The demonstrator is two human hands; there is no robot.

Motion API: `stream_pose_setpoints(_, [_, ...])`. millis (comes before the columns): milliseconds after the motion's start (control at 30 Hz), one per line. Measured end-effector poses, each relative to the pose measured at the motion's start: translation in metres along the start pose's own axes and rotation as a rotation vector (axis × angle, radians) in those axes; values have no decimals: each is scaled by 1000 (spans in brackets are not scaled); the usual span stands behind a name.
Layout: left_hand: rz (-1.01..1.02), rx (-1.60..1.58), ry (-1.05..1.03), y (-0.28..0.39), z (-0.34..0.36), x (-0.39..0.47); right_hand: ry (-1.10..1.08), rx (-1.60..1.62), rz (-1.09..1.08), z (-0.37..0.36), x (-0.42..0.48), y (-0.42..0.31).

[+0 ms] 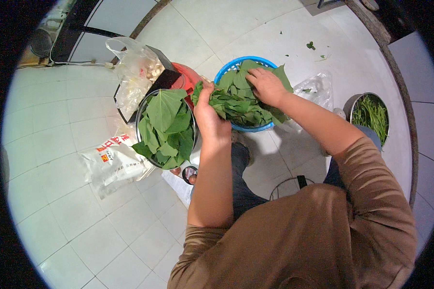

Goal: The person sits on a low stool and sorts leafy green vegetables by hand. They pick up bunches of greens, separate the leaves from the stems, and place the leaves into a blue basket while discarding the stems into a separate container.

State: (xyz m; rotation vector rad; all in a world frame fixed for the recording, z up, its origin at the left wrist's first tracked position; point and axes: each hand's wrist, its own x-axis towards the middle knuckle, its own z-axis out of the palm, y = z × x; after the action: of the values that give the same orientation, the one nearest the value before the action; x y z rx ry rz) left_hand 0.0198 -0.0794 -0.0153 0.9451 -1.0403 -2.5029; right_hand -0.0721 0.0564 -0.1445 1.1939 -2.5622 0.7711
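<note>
My left hand (pixel 210 117) grips a bunch of green leaves (pixel 226 103) at the near left side of a blue plastic basket (pixel 223 68). More broad leaves (pixel 240 80) lie in the basket. My right hand (pixel 267 85) rests among them with its fingers bent; whether it grips a leaf cannot be made out. Left of my left hand, a round metal bowl (pixel 195 139) is heaped with large green leaves (pixel 164 112). Farther right on the floor, beside my knee, a metal bowl (pixel 353 104) holds cut green stems (pixel 369 115).
A clear plastic bag (pixel 130 77) of pale pieces sits on a black box (pixel 162 57) beside a red container (pixel 190 76). A white printed sack (pixel 112 162) lies on the floor tiles. Another clear bag (pixel 316 88) is right of the basket. Leaf scraps (pixel 310 46) dot the floor.
</note>
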Motion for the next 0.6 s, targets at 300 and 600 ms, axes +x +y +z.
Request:
stream_pose_setpoints(300, [-74,71,-120,8,-13,-1,89,571,414,-54,45,9])
stream_pose_setpoints(600, [-94,378,-418,13,23,-24,-415,951,354,-177,63,-10])
